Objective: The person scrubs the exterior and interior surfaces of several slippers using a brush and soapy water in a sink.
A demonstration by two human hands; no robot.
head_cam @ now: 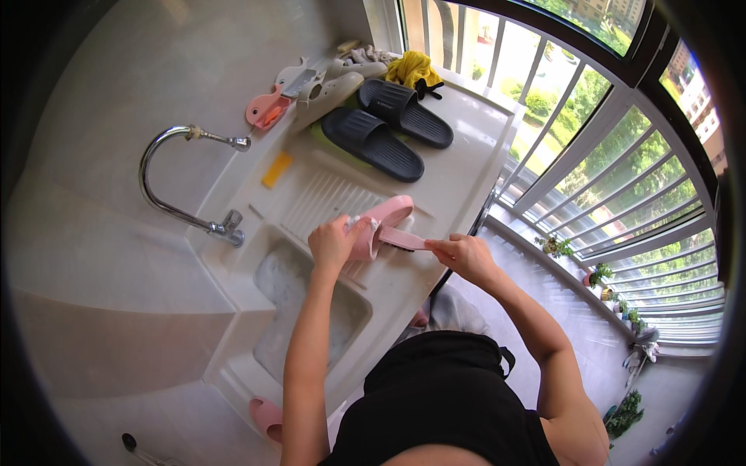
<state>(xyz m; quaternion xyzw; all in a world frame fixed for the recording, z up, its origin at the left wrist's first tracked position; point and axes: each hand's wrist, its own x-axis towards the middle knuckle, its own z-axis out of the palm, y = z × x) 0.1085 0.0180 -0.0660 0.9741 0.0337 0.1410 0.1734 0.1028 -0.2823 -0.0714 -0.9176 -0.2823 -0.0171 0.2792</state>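
Observation:
My left hand (335, 242) grips a pink slide slipper (398, 207) by its strap, over the ribbed washboard (326, 195) of a laundry sink. White foam clings to the strap near my thumb. In my right hand (463, 256) is the handle of a pink scrubbing brush (402, 239), dark bristles facing down. The brush head reaches into the slipper's strap opening. Left of my left forearm, the basin (344, 323) holds cloudy, sudsy water. Another pink slipper (268, 416) lies at the counter's near left end.
Behind the washboard lie two dark slides (373, 143), beige clogs (326, 96) and a yellow cloth (414, 70). A chrome faucet (154, 169) arches at the left. A yellow bar (277, 169) rests near the wall, below whale-shaped holders (269, 109). Potted plants (597, 275) line the railing at right.

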